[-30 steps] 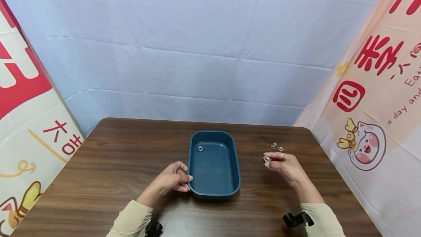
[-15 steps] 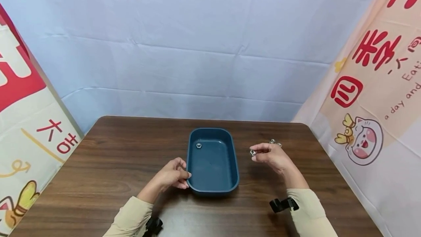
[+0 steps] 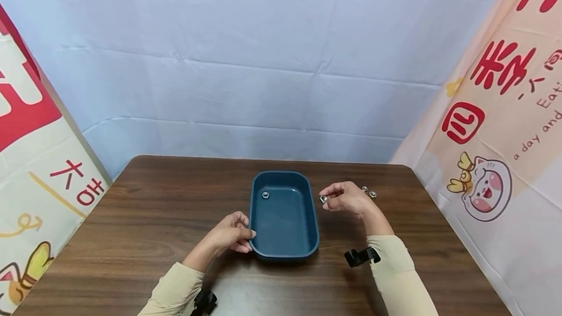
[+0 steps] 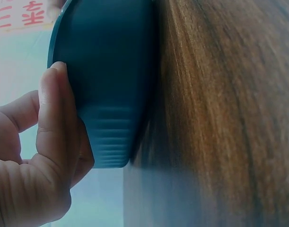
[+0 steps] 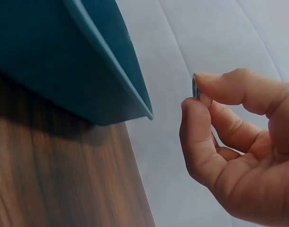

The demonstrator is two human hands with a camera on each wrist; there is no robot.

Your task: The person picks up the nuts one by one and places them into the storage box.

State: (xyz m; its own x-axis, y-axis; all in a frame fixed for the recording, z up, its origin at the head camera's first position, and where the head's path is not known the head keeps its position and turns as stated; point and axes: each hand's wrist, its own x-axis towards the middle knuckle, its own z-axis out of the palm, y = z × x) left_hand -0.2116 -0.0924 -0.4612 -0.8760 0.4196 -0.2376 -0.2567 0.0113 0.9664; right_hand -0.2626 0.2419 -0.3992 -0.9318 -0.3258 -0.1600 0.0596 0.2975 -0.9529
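Note:
A blue plastic tray (image 3: pixel 284 226) stands on the table, with one metal hex nut (image 3: pixel 265 195) lying at its far left inside. My left hand (image 3: pixel 230 234) holds the tray's left rim near the front. In the left wrist view, fingers (image 4: pixel 52 113) lie against the tray's outer wall. Just right of the tray's right rim, my right hand (image 3: pixel 349 200) pinches another hex nut (image 3: pixel 323 199) between thumb and fingertips. The right wrist view shows that nut (image 5: pixel 195 87) edge-on, apart from the tray (image 5: pixel 94 61).
Behind the right hand, loose nuts (image 3: pixel 372 194) lie on the brown wooden table (image 3: pixel 175 194), partly hidden by the hand. A white cloth (image 3: pixel 246 87) hangs behind the table, and printed banners (image 3: pixel 478 179) flank it.
My right hand has carried its nut leftward from beside the loose nuts to near the tray's right rim. The left hand keeps its hold on the tray. The head view shifted slightly.

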